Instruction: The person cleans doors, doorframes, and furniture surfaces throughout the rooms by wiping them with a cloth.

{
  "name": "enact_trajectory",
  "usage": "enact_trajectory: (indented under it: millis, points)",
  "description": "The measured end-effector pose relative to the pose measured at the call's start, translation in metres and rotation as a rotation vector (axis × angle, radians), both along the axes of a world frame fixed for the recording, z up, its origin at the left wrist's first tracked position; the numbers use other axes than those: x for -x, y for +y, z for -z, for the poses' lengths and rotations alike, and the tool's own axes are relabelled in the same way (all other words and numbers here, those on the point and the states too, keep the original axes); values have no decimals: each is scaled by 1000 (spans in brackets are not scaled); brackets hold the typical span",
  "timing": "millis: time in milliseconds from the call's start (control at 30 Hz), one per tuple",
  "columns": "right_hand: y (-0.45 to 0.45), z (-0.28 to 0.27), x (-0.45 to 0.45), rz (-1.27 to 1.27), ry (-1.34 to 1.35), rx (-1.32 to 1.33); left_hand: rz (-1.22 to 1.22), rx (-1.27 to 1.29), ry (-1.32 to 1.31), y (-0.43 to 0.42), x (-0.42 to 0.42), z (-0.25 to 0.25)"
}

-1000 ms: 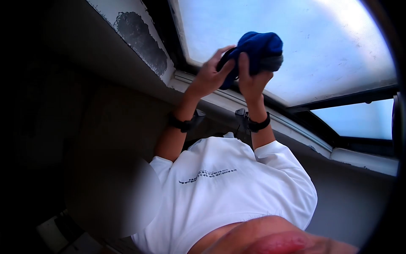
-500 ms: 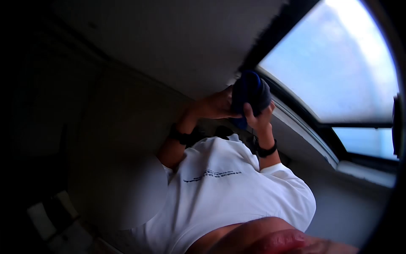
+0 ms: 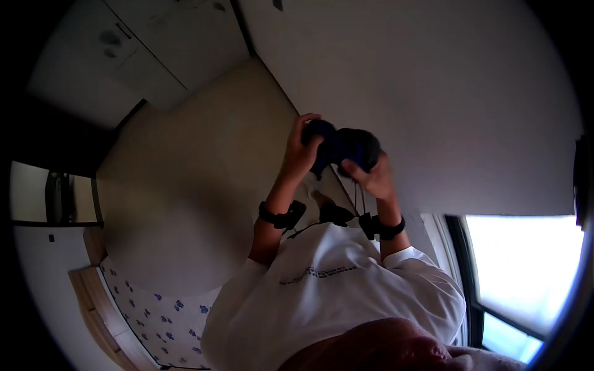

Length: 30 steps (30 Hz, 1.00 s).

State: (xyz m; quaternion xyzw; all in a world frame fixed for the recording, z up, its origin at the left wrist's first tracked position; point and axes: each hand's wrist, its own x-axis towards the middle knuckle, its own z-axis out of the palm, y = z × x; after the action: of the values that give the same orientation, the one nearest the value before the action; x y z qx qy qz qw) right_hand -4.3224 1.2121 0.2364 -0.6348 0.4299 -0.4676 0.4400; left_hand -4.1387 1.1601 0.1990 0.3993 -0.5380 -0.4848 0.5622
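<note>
A dark blue soft item (image 3: 337,148) with a rounded grey-black part on its right side is held up in front of the chest; what it is exactly is too dark to tell. My left hand (image 3: 302,148) grips its left end, thumb and fingers around the blue part. On the other side, my right hand (image 3: 374,175) holds the rounded dark part, with the thumb across its lower edge. Black bands with small dark devices are on both wrists.
Beyond the hands lies a beige floor (image 3: 210,123), with pale cabinet doors (image 3: 142,49) at upper left and a broad pale surface (image 3: 433,111) at right. A bright window (image 3: 526,266) is at lower right. Lower left shows a bed-like surface with blue flower print (image 3: 167,318).
The view has swung away from the window to the floor and cabinets. Both hands still hold the blue item, now lower and turned, its two parts spread side by side.
</note>
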Motion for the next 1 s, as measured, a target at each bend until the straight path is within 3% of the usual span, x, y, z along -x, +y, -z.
enact_trajectory:
  millis: [67, 100, 133, 167, 200, 267, 300, 333, 400, 433, 467, 533, 600, 667, 700, 733, 767, 800, 867, 900, 933, 1000]
  points:
    - [-43, 1, -20, -118, -168, 69, 4, -203, 80, -36, -22, 11]
    - [-64, 1, -29, -143, -178, 80, 195, -120, -131, -60, -43, 41]
    - [-85, 1, -41, -204, -432, 42, 383, -46, -350, -83, -66, 64]
    - [-106, 0, -53, -259, -692, -3, 566, -649, -73, -89, -71, 4]
    - [-136, 8, -62, -273, -713, -1, 547, -652, -90, -105, -90, 5]
    - [-196, 23, -73, -134, -469, -104, 904, -236, 7, -128, -123, 0]
    - [-221, 23, -79, -168, -362, -117, 856, -179, 255, -138, -128, -10]
    - [-244, 25, -87, -186, -358, -118, 838, -173, 258, -155, -144, -10]
    - [-276, 31, -102, -347, -243, -232, 286, -188, 83, -173, -175, -3]
    - [-283, 26, -120, -343, -211, -217, 178, -152, 322, -184, -178, -10]
    - [-294, 21, -135, -375, -202, -225, 144, -150, 330, -195, -184, -17]
    - [-318, 10, -167, -596, -59, -200, -43, -22, 627, -223, -205, -32]
    - [-342, 16, -198, -798, 48, -263, -49, 21, 569, -244, -235, -21]
    - [-374, 12, -244, -868, 34, -109, 34, -340, -144, -271, -273, 9]
    - [-387, 4, -263, -772, 15, -10, 15, -342, -138, -284, -285, 22]
    - [-402, 1, -285, -670, -6, 88, -36, -140, -88, -298, -293, 25]
    - [-420, 5, -312, -585, -139, 14, -83, 64, -42, -311, -308, 27]
    - [-441, 20, -332, -576, -226, -76, -90, 64, -39, -322, -328, 28]
    - [-469, 11, -372, -569, -204, -69, -165, -202, 132, -351, -369, -12]
    - [-476, 17, -395, -572, -194, -80, -160, -140, -72, -371, -403, -1]
    - [-489, 27, -421, -520, -31, -42, -174, -137, -49, -383, -428, -2]
    - [-526, 21, -459, -498, 161, 21, -327, -21, -481, -412, -470, -9]
